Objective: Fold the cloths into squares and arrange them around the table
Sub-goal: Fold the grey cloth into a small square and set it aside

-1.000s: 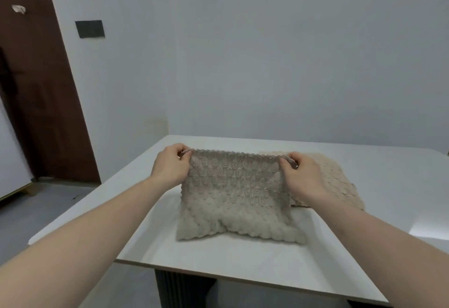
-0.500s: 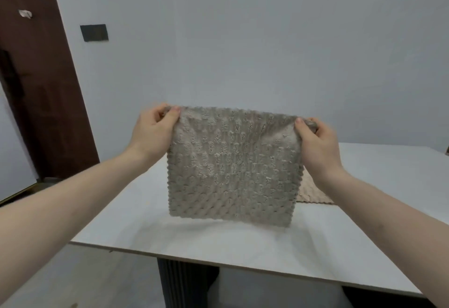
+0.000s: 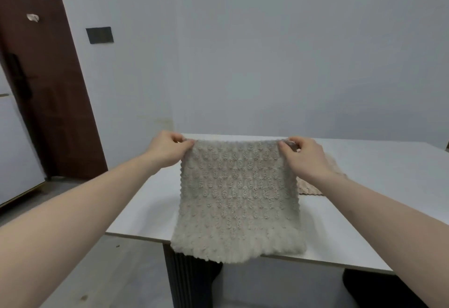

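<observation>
A grey knobbly cloth (image 3: 238,198) hangs spread out in front of me above the white table (image 3: 379,186). My left hand (image 3: 167,150) pinches its top left corner and my right hand (image 3: 303,157) pinches its top right corner. The cloth's lower edge reaches past the table's near edge. A second, beige cloth (image 3: 311,188) lies flat on the table behind my right hand, mostly hidden by the hand and the grey cloth.
The table stands against a pale wall, with a dark ribbed leg (image 3: 184,281) under its near edge. A brown door (image 3: 48,84) is at the left, and a white cabinet (image 3: 14,147) at the far left. Grey floor lies to the left of the table.
The grey cloth was lifted off the table by its two top corners, held high, and has now come lower and closer to me, hanging over the near edge.
</observation>
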